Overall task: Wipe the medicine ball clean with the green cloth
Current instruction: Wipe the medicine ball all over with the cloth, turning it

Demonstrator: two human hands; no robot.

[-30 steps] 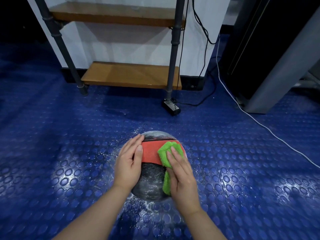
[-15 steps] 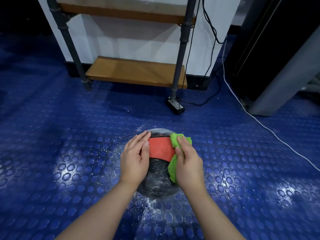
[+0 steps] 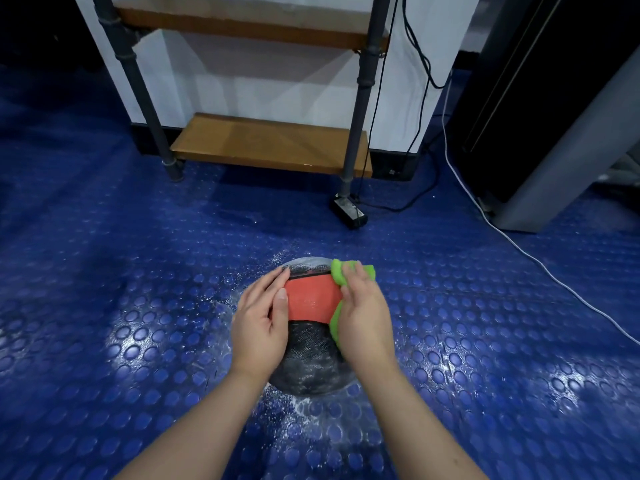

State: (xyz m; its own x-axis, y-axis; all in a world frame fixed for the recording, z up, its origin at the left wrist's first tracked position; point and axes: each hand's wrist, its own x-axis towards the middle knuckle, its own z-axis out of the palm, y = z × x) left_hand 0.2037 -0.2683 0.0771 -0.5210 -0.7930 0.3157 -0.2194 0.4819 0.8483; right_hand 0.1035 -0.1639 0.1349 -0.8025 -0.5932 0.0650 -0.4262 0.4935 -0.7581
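One medicine ball [image 3: 311, 355], dark grey with one red band [image 3: 313, 299] across its top, sits on the floor [image 3: 104, 271], well apart from the floor's far edge at the wall. One green cloth [image 3: 337, 273] lies on the ball's upper right side, touching the red band.

Two grips are in view. The left grip [image 3: 259, 323] is released: it lies flat on the ball's left side, fingers straight and together, thumb resting at the band's left edge. The right grip [image 3: 363, 313] grasps the green cloth and presses it to the ball; cloth bunches out past the fingertips and along the palm's inner edge.

The floor is blue studded rubber, glossy under the lights, with white specks scattered around the ball.

At the far edge stands one shelf unit — two wooden shelves, a lower [image 3: 270, 143] and an upper [image 3: 242, 22], carried on two dark pipe uprights [image 3: 360, 109] against a white wall [image 3: 259, 74]. Black cables [image 3: 419, 64] hang down the wall; their count cannot be told. One black adapter [image 3: 348, 213] lies on the floor by the right upright. One white cable [image 3: 519, 251] runs across the floor toward the right edge, passing one dark cabinet [image 3: 554, 98] with a grey panel [image 3: 571, 157].
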